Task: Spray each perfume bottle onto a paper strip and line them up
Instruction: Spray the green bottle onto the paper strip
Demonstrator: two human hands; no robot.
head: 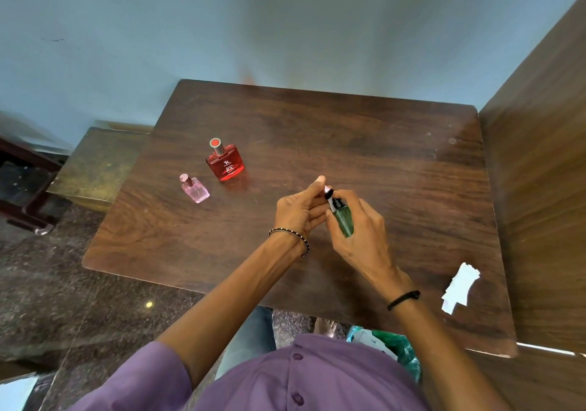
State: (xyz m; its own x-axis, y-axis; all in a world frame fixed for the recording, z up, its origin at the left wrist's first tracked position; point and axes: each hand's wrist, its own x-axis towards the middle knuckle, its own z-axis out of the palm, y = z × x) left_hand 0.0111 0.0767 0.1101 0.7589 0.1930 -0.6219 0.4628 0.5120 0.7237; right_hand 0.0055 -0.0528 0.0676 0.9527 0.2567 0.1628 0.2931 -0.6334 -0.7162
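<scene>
The right hand [358, 236] covers most of the green bottle [344, 220] (only one side shows). The words on the red bottle [225, 163] are too small to read. The counter [348, 131] hides the person's legs.

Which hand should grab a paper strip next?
Probably the left hand. The right hand is wrapped around the green bottle, so it is busy. The left holds only the small cap. The paper strips do lie on the right, so it must reach across.
</scene>
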